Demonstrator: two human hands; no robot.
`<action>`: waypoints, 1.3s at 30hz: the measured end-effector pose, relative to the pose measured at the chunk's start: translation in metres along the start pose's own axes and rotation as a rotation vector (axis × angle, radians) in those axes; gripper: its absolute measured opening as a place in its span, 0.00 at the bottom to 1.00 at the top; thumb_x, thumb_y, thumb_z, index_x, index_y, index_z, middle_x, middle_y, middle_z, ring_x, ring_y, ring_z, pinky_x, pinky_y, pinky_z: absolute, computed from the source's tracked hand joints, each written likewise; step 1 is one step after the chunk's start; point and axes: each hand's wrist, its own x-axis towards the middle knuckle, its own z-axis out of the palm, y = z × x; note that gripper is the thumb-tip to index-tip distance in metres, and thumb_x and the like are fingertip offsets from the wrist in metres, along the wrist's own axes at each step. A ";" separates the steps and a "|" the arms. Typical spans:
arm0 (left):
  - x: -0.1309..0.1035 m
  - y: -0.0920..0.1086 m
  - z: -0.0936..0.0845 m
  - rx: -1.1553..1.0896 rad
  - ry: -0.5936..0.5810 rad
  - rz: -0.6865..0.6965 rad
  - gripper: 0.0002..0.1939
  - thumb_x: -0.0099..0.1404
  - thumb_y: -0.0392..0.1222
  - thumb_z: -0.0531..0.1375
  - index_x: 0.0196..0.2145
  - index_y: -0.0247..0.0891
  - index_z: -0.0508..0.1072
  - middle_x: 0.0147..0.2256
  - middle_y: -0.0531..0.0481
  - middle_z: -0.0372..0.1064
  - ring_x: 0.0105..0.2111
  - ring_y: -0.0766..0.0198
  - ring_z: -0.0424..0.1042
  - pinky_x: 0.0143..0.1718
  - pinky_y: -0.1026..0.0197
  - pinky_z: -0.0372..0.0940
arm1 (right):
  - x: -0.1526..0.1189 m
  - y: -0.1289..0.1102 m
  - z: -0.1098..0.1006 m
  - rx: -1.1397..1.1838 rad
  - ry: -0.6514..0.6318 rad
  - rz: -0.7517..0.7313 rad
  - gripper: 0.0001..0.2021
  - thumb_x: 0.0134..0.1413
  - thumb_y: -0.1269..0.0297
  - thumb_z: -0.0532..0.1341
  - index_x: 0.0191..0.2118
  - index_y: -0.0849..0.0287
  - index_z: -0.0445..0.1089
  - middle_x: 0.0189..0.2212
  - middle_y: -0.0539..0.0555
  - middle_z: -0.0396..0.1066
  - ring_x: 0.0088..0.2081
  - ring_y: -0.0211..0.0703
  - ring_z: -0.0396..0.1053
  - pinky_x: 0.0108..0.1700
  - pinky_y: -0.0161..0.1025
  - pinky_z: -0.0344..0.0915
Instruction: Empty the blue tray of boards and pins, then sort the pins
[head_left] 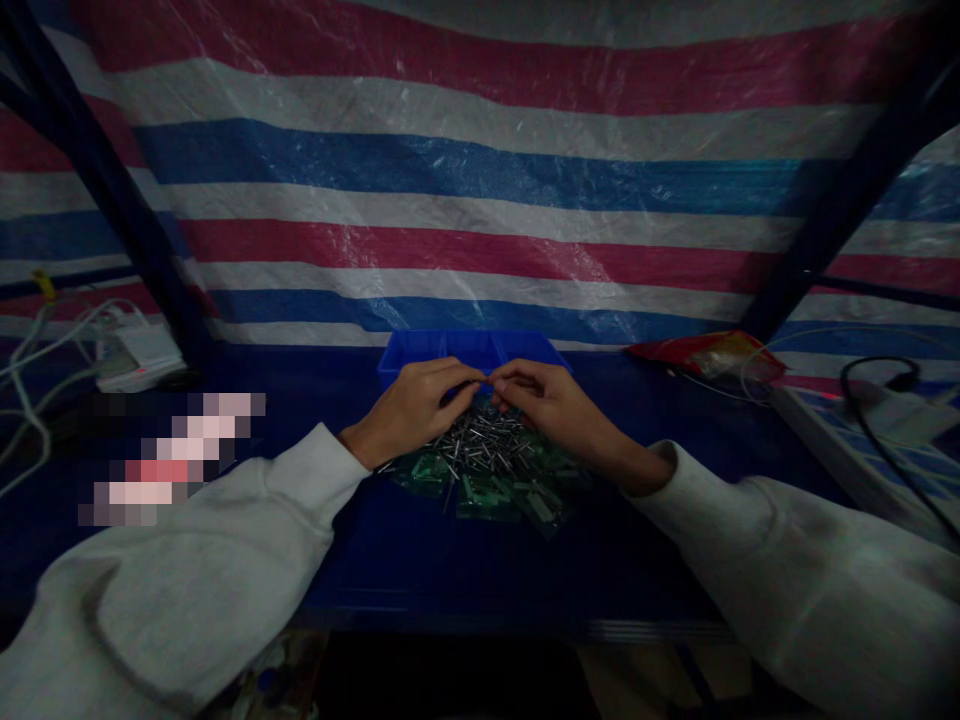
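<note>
Over the middle of the blue table, my left hand (422, 400) and my right hand (546, 398) meet fingertip to fingertip. Both are closed in a pinch, and whatever sits between the fingers is too small and dark to make out. Below them lies a heap of thin, shiny metal pins (484, 445), partly hidden by the hands. Several clear green plastic packets (486, 497) lie under and around the heap. Just behind my hands stands a blue compartment tray (409, 350), its front partly covered by my fingers.
White cables and a power strip (142, 355) lie at the left. To the right are a red plastic bag (709, 355) and a pale box (832, 450) with a black cable. A striped tarp (465, 240) hangs behind, between dark blue posts (832, 200).
</note>
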 end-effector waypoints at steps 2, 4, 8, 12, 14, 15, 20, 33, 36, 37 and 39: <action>0.001 0.003 0.000 -0.067 0.004 -0.045 0.09 0.69 0.34 0.57 0.45 0.36 0.74 0.37 0.49 0.76 0.36 0.66 0.75 0.39 0.63 0.69 | 0.001 0.005 0.001 -0.009 -0.003 -0.017 0.08 0.57 0.63 0.61 0.41 0.60 0.72 0.32 0.53 0.74 0.34 0.41 0.71 0.38 0.39 0.65; 0.001 0.004 0.001 -0.145 -0.006 -0.099 0.08 0.69 0.34 0.57 0.45 0.36 0.73 0.37 0.50 0.76 0.36 0.66 0.76 0.38 0.64 0.69 | 0.002 0.008 0.001 -0.033 -0.015 -0.044 0.08 0.56 0.63 0.62 0.40 0.60 0.72 0.34 0.54 0.75 0.37 0.43 0.72 0.41 0.41 0.66; 0.000 0.005 0.002 -0.275 -0.031 -0.176 0.08 0.69 0.34 0.58 0.46 0.36 0.69 0.36 0.51 0.76 0.35 0.68 0.76 0.36 0.66 0.69 | 0.002 0.009 0.001 -0.091 -0.039 -0.079 0.07 0.58 0.62 0.61 0.38 0.59 0.73 0.33 0.53 0.75 0.36 0.43 0.72 0.42 0.42 0.66; 0.001 0.005 0.003 -0.286 -0.034 -0.210 0.08 0.69 0.36 0.59 0.46 0.37 0.69 0.36 0.51 0.75 0.35 0.68 0.76 0.37 0.66 0.69 | 0.001 0.007 0.000 -0.155 -0.046 -0.088 0.07 0.59 0.62 0.60 0.36 0.59 0.73 0.30 0.52 0.74 0.33 0.42 0.71 0.40 0.41 0.65; 0.001 0.004 0.003 -0.263 -0.019 -0.238 0.09 0.69 0.38 0.60 0.46 0.37 0.69 0.35 0.52 0.75 0.33 0.67 0.76 0.36 0.65 0.69 | 0.001 0.005 0.001 -0.173 -0.057 -0.083 0.07 0.60 0.62 0.60 0.35 0.59 0.73 0.28 0.52 0.73 0.32 0.41 0.70 0.38 0.40 0.64; 0.001 0.004 0.003 -0.248 -0.007 -0.253 0.10 0.69 0.39 0.61 0.47 0.37 0.69 0.34 0.52 0.75 0.32 0.67 0.75 0.35 0.65 0.69 | 0.000 0.004 0.001 -0.174 -0.064 -0.078 0.08 0.60 0.62 0.60 0.34 0.59 0.72 0.27 0.51 0.73 0.31 0.41 0.70 0.37 0.39 0.64; 0.001 0.001 0.004 -0.203 0.050 -0.257 0.10 0.66 0.40 0.64 0.44 0.37 0.71 0.34 0.52 0.74 0.32 0.67 0.74 0.33 0.66 0.68 | -0.002 0.001 0.003 -0.167 -0.086 -0.058 0.09 0.59 0.61 0.60 0.31 0.60 0.71 0.26 0.51 0.72 0.30 0.40 0.68 0.35 0.39 0.63; 0.002 0.002 0.001 -0.137 -0.061 -0.081 0.09 0.68 0.31 0.58 0.45 0.36 0.74 0.42 0.46 0.75 0.41 0.63 0.75 0.44 0.59 0.70 | 0.000 0.003 0.001 -0.140 -0.060 -0.036 0.09 0.56 0.60 0.63 0.31 0.61 0.72 0.26 0.52 0.72 0.29 0.40 0.69 0.34 0.38 0.63; 0.002 0.001 0.001 -0.142 -0.056 -0.070 0.11 0.67 0.30 0.58 0.46 0.36 0.74 0.43 0.46 0.76 0.41 0.64 0.75 0.44 0.59 0.70 | 0.000 0.004 0.001 -0.138 -0.044 -0.032 0.09 0.56 0.61 0.63 0.31 0.61 0.72 0.26 0.52 0.72 0.29 0.39 0.68 0.34 0.38 0.63; 0.002 0.001 0.001 -0.142 -0.054 -0.066 0.12 0.67 0.29 0.58 0.46 0.36 0.74 0.43 0.46 0.76 0.41 0.64 0.75 0.44 0.59 0.70 | 0.000 0.004 0.000 -0.138 -0.038 -0.032 0.08 0.55 0.61 0.63 0.30 0.61 0.72 0.25 0.52 0.72 0.28 0.39 0.68 0.33 0.38 0.63; 0.002 0.000 0.000 -0.139 -0.039 -0.057 0.12 0.67 0.29 0.58 0.45 0.36 0.74 0.43 0.46 0.76 0.42 0.63 0.75 0.44 0.58 0.70 | 0.001 0.006 -0.001 -0.138 -0.025 -0.028 0.08 0.55 0.62 0.63 0.31 0.60 0.72 0.25 0.51 0.72 0.28 0.39 0.68 0.33 0.38 0.63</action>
